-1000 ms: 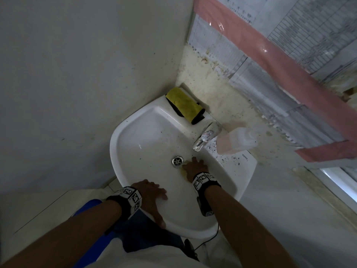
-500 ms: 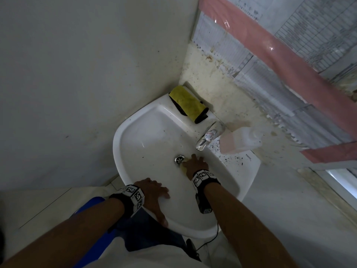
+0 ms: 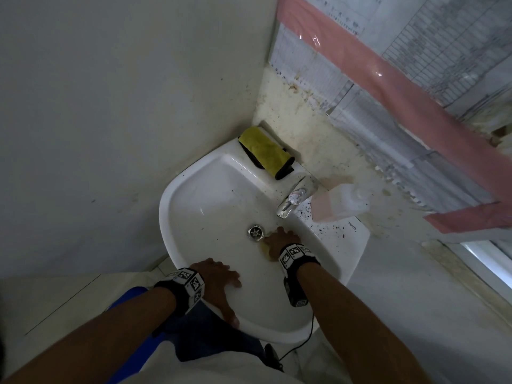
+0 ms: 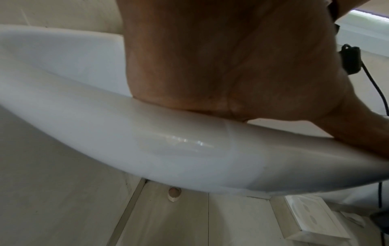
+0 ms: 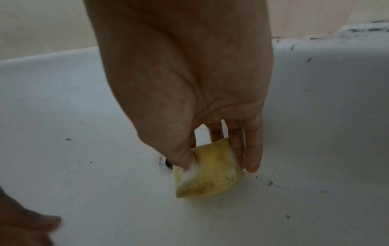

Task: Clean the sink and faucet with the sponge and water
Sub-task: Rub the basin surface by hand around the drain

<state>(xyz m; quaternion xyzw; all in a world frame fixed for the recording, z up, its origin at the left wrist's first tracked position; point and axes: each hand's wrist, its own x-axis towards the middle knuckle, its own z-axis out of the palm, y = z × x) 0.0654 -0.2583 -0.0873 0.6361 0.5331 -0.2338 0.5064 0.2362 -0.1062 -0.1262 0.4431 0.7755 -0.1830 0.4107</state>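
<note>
A white corner sink holds a metal drain and a chrome faucet at its back right. My right hand pinches a small yellow sponge between thumb and fingers and presses it on the basin just right of the drain, below the spout. Foam shows at the thumb. My left hand lies flat with spread fingers on the sink's front rim, thumb along the edge. Black specks dot the basin wall and the ledge beside the faucet.
A yellow and black cloth lies on the sink's back corner. A pale plastic bottle with pink liquid lies on the ledge right of the faucet. Walls close in on the left and behind. A socket plate sits low under the sink.
The right hand with the sponge has shifted slightly toward the drain and back along the basin floor. The left hand stays on the front rim.
</note>
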